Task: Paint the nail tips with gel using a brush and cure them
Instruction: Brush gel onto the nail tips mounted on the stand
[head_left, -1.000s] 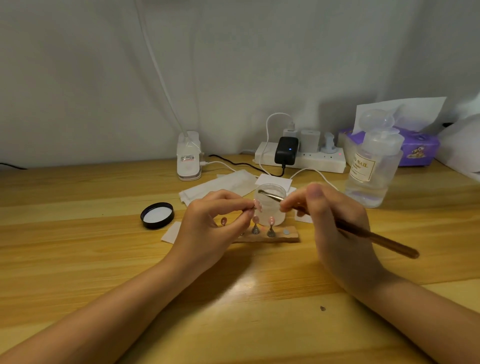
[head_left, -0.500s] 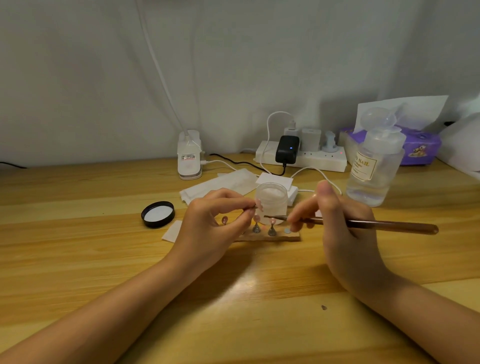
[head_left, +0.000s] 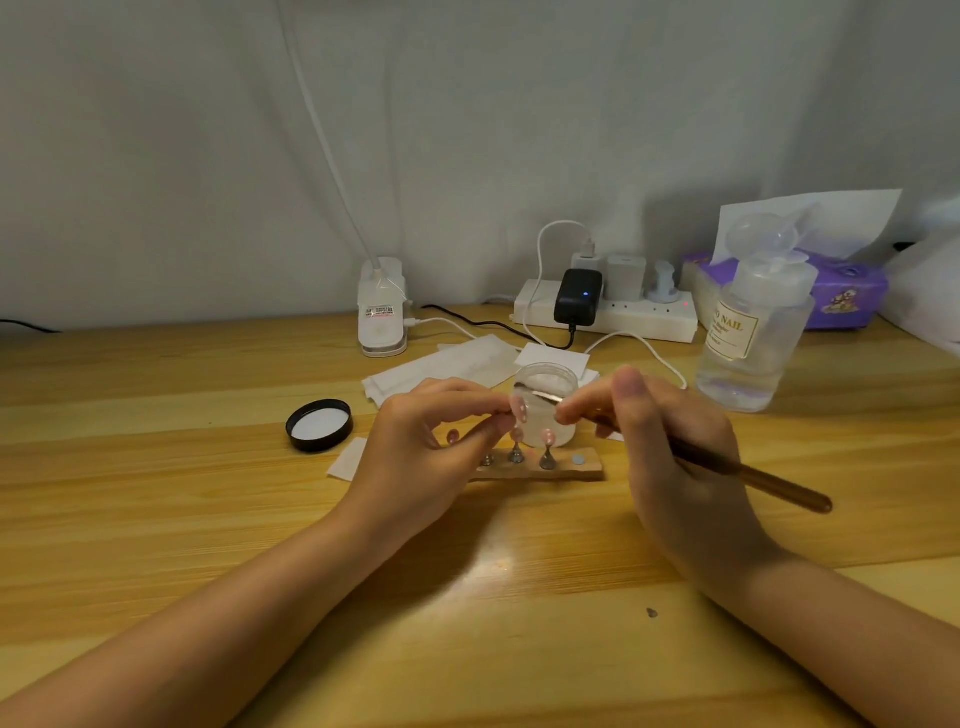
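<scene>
Head view: the left hand (head_left: 421, 447) pinches a pink nail tip (head_left: 518, 410) between thumb and forefinger, just in front of the clear gel jar (head_left: 548, 400). The right hand (head_left: 670, 441) grips the brush (head_left: 727, 467), fingers curled round its handle; the metal end points at the nail tip, perhaps touching it, though blur hides that. Just in front of the jar, a wooden stand (head_left: 540, 470) holds more nail tips. The black lid (head_left: 319, 425) lies left of the jar.

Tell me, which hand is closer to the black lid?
The left hand. It sits just right of the black lid, a small gap away. The right hand is farther right, past the jar, holding the brush.
</scene>
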